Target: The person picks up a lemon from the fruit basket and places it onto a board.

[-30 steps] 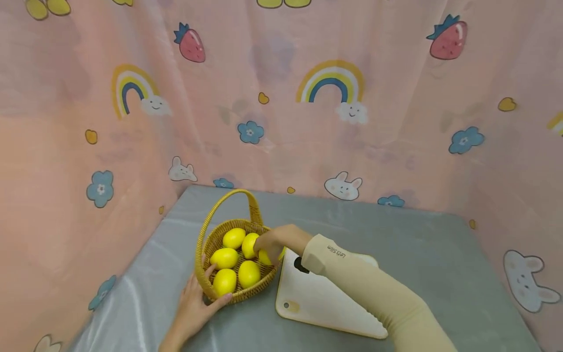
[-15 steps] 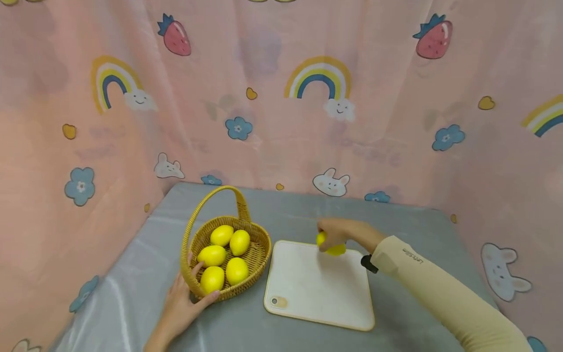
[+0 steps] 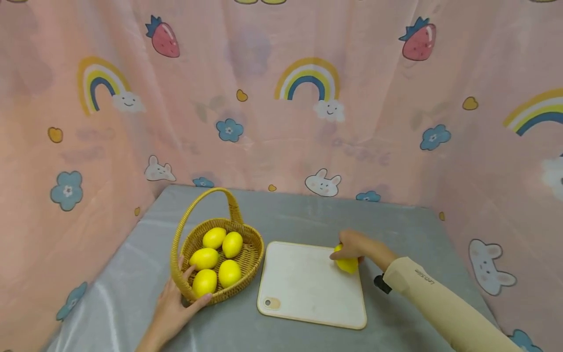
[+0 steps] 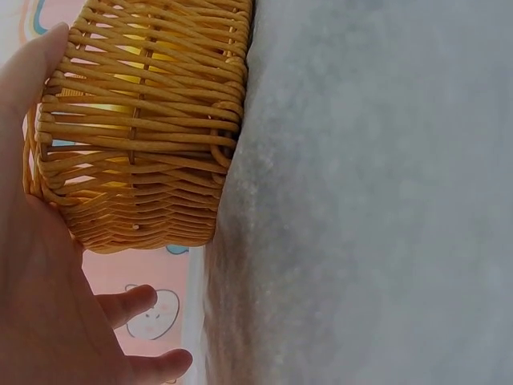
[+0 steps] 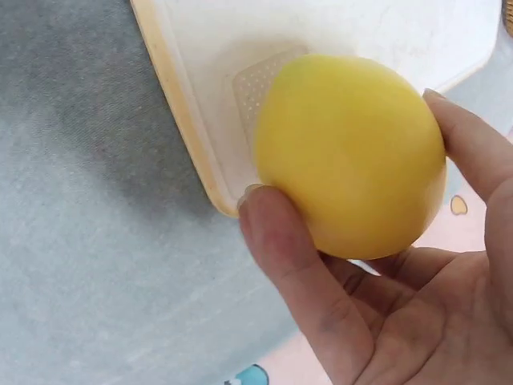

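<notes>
In the head view a yellow wicker basket [image 3: 252,244] with a tall arched handle stands on the left, holding several yellow lemons [image 3: 204,258]. My left hand [image 3: 169,305] grips its near left rim, a finger reaching over to the inside. The left wrist view shows the woven wall [image 4: 152,160] close up beside this hand [image 4: 40,289]. Over the far right corner of a white cutting board [image 3: 308,288], my right hand [image 3: 352,244] holds one lemon [image 3: 347,264]. The right wrist view has thumb and fingers around that lemon [image 5: 353,156]; whether it touches the board I cannot tell.
Grey cloth [image 3: 281,215] covers the table. A pink patterned curtain [image 3: 272,151] closes off the back and both sides. The basket stands just left of the board, with a narrow strip of cloth between them.
My right hand has lifted a lemon out of the basket and carried it right, then lower over the board's far right corner. My left hand keeps its place on the basket rim.
</notes>
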`<move>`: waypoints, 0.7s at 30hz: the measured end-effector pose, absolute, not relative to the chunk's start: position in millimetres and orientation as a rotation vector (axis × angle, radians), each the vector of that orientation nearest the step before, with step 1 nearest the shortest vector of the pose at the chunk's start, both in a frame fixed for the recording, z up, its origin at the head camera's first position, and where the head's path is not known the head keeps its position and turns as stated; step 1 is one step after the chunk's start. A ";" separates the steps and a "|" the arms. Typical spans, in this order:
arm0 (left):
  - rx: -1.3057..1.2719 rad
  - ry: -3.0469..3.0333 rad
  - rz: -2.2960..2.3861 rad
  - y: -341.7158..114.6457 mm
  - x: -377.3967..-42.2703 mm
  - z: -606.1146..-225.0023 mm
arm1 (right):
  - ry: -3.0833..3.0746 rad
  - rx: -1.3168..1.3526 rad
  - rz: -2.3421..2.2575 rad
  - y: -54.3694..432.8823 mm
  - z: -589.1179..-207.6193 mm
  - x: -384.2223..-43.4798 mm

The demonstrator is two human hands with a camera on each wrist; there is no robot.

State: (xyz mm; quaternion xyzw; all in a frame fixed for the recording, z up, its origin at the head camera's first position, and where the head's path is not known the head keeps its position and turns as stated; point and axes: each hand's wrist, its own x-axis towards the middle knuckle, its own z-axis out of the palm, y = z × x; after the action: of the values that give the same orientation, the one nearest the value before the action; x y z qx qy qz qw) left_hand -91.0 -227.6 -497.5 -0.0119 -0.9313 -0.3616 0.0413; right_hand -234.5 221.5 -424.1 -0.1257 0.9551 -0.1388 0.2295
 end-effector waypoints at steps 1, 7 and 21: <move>-0.037 -2.851 -1.108 -227.6 -90.9 -497.5 | 2.636 -0.341 -0.367 220.4 -424.2 -234.4; -0.028 -2.849 -1.110 -226.9 -90.9 -497.9 | 2.647 -0.350 -0.307 215.4 -425.5 -232.8; -0.058 -2.827 -1.103 -228.3 -89.8 -500.4 | 2.632 -0.291 -0.221 209.2 -424.2 -233.9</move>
State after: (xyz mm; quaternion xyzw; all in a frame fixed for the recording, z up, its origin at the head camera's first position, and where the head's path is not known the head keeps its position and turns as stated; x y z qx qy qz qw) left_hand -89.8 -228.3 -500.4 -0.0190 -0.9301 -0.3629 0.0532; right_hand -233.9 209.2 -424.2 -0.1064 0.9616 -0.0809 0.2397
